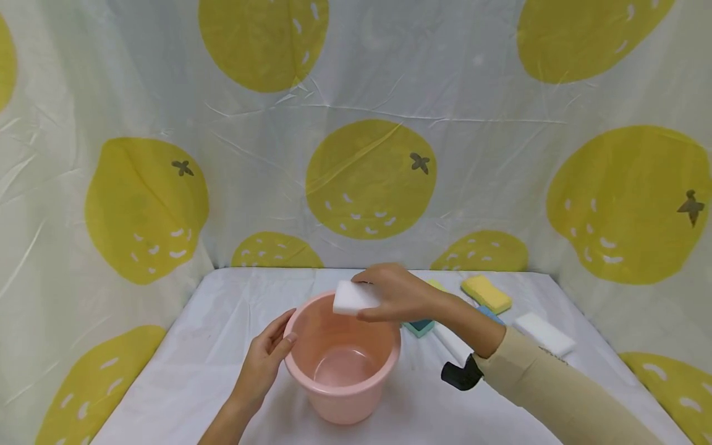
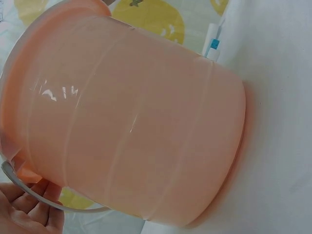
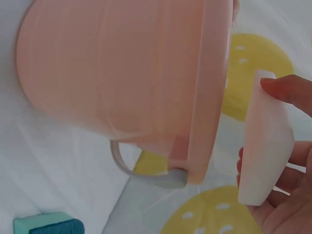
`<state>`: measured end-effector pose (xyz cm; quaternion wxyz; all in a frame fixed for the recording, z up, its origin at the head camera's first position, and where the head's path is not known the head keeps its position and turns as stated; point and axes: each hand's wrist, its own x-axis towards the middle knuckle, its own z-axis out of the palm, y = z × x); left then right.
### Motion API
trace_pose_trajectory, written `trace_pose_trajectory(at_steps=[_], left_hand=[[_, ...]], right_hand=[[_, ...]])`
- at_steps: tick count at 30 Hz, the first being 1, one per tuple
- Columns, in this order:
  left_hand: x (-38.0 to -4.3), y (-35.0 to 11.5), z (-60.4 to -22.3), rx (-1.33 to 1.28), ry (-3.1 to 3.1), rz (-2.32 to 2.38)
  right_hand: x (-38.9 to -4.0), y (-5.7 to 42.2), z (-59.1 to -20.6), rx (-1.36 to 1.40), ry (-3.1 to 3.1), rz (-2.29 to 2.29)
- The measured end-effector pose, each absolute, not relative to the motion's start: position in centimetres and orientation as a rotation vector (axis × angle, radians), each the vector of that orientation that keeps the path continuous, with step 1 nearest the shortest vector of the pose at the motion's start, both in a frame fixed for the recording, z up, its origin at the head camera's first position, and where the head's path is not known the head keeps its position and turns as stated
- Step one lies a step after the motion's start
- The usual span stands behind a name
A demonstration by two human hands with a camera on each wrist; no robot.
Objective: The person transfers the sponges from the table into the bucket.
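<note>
A pink plastic bucket [image 1: 346, 405] stands upright on the white-covered table, its bottom visible and bare inside. At its left side my left hand [image 1: 260, 364] holds the rim, thumb over the edge and fingers outside. The left wrist view shows those fingers by the bucket's grey handle [image 2: 73, 209]. My right hand [image 1: 397, 293] grips a white block sponge [image 1: 351, 298] between thumb and fingers, above the far right part of the rim. In the right wrist view this sponge [image 3: 267, 146] is apart from the bucket wall.
Right of the bucket lie a yellow sponge [image 1: 486, 293], a blue one [image 1: 492, 314], another white block [image 1: 544, 334] and a green sponge with a dark scouring side [image 1: 419, 327]. A lemon-print curtain [image 1: 267, 191] surrounds the table at the back and sides.
</note>
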<state>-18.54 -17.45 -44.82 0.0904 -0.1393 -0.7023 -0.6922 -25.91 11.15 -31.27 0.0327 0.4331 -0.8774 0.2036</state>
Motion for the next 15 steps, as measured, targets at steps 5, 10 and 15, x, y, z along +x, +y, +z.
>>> trace_pose_trajectory(at_steps=[5, 10, 15], left_hand=[[-18.6, -17.6, -44.9, -0.417, -2.084, -2.054], [-18.5, -17.7, -45.0, -0.408, -2.086, -2.068], [-18.6, -17.7, -45.2, -0.397, -2.095, -2.075]], right_hand=[[-26.1, 9.3, -31.6, 1.402, -2.684, 0.586], [-26.1, 8.1, -32.0, 1.429, -2.707, 0.539], [-26.0, 7.6, -32.3, 1.413, -2.753, 0.512]])
